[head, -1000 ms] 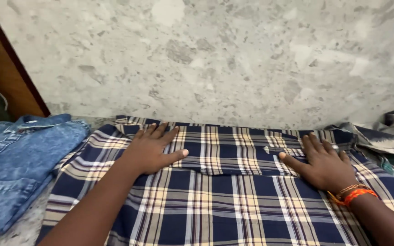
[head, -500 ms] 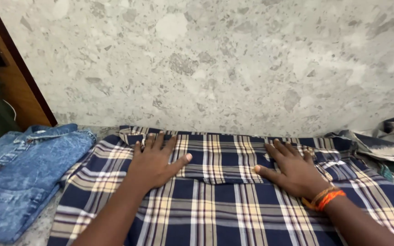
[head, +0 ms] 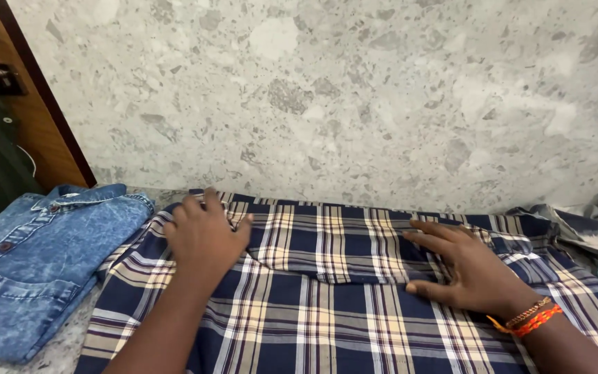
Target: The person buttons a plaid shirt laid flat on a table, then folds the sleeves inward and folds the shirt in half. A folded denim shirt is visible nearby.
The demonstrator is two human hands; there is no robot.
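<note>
Plaid shirt lies spread flat against the stone wall, beside a folded denim shirt. Left hand and right hand press open-palmed, well apart; even outward pressure would smooth it best.

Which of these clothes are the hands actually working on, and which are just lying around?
In hand:
- plaid shirt, with the left hand and right hand pressed flat on it

Lying about:
- denim shirt, folded at the left
- crumpled grey cloth at the right
</note>
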